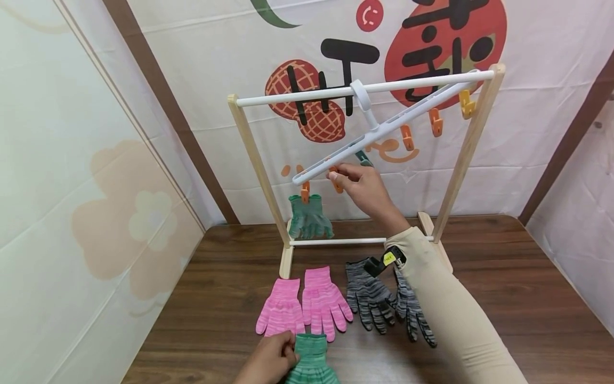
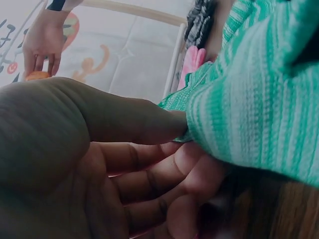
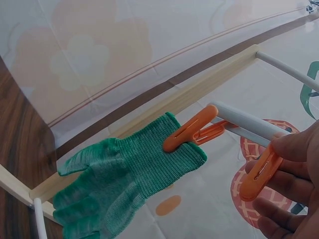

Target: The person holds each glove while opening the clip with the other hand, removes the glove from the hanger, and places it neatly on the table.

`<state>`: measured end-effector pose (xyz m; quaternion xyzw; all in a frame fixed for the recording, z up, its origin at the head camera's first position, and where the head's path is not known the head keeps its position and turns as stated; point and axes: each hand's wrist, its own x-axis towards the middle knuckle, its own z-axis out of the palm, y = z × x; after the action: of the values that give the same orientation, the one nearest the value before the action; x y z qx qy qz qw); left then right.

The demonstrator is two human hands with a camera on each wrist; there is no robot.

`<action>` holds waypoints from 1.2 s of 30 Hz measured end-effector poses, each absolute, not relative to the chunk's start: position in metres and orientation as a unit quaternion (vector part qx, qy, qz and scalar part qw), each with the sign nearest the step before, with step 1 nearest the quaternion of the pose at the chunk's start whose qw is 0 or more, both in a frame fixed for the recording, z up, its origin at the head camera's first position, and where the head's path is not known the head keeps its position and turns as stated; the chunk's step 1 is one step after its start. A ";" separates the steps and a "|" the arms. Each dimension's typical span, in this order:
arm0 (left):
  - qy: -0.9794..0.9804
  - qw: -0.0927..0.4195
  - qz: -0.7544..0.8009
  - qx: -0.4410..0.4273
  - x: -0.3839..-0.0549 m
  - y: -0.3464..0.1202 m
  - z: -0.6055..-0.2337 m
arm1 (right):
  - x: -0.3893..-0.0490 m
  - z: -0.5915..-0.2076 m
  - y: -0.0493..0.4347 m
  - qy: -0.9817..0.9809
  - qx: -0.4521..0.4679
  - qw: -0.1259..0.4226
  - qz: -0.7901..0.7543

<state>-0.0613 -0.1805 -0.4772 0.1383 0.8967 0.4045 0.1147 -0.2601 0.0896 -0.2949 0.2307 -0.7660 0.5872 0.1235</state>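
My left hand (image 1: 274,358) pinches the cuff of a green striped glove (image 2: 249,104) between thumb and fingers, low at the front of the table. Up at the rack, my right hand (image 1: 361,188) holds an orange clothespin (image 3: 261,172) on the white hanger (image 1: 336,157), thumb on one side and fingers on the other. At the hanger's lower left end, another orange clothespin (image 3: 192,128) grips the cuff of a second green glove (image 3: 129,174), which dangles fingers down. The hanger tilts, its left end low, its hook over the rack's top bar (image 1: 307,96).
Two pink gloves (image 1: 326,298) lie side by side on the brown table (image 1: 216,320). Right of them are two grey-black gloves (image 1: 366,293), partly beneath my right arm. Orange clothespins (image 1: 407,137), a yellow one (image 1: 466,104) and a dark green one (image 1: 363,158) hang along the hanger. Wooden posts (image 1: 259,165) support the rack.
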 end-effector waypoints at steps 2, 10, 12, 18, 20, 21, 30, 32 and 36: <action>0.902 0.110 0.396 0.133 -0.061 -0.181 -0.476 | -0.260 -0.295 0.090 -0.766 0.231 0.123 0.587; 0.919 0.071 0.376 0.096 -0.062 -0.181 -0.470 | -0.258 -0.293 0.090 -0.774 0.230 0.119 0.578; 0.927 0.049 0.361 0.089 -0.064 -0.181 -0.466 | -0.259 -0.293 0.090 -0.773 0.233 0.117 0.578; 0.945 -0.049 0.315 0.070 -0.081 -0.180 -0.449 | -0.258 -0.293 0.090 -0.774 0.231 0.112 0.578; 0.943 -0.078 0.316 0.062 -0.090 -0.180 -0.441 | -0.257 -0.294 0.090 -0.775 0.231 0.109 0.579; 0.941 -0.094 0.319 0.060 -0.095 -0.180 -0.438 | -0.257 -0.294 0.089 -0.774 0.231 0.106 0.580; 0.907 -0.182 0.379 0.039 -0.142 -0.183 -0.405 | -0.255 -0.293 0.087 -0.778 0.241 0.104 0.571; 0.896 -0.204 0.392 0.035 -0.151 -0.182 -0.397 | -0.255 -0.293 0.086 -0.779 0.243 0.104 0.569; 0.876 -0.237 0.419 0.036 -0.169 -0.177 -0.385 | -0.254 -0.292 0.087 -0.778 0.247 0.098 0.570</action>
<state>-0.1687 -0.1774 -0.3846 0.0361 0.8758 0.4188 -0.2373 -0.2538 0.0868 -0.2925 0.2472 -0.7776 0.5698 0.0984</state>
